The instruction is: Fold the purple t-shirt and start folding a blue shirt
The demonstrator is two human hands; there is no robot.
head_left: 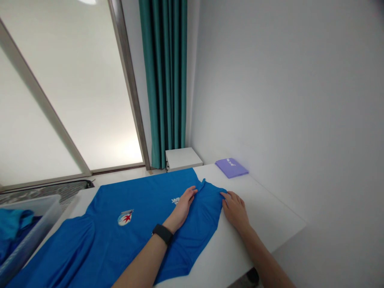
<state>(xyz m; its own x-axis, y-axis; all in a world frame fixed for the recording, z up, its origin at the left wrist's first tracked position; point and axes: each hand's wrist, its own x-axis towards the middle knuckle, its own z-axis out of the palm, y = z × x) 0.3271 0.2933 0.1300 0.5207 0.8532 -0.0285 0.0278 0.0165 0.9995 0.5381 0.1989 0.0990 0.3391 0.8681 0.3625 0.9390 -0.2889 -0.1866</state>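
Note:
A blue T-shirt (144,204) lies spread over the white table, with a round white-and-red badge (125,217) and small white lettering on its front. My left hand (183,204), a dark watch (163,234) on its wrist, rests on the shirt with fingers stretched out beside a raised fold near the sleeve. At the edge of that sleeve is my right hand (235,209), its thumb and fingers closed on the blue cloth. The near part of the shirt runs out of the bottom of the view.
A folded purple cloth (231,168) with white print lies on the white table (264,204) by the wall. At the left stands a clear plastic bin (54,208) of blue garments. Behind the table are a small white cabinet (183,157) and a green curtain (166,80).

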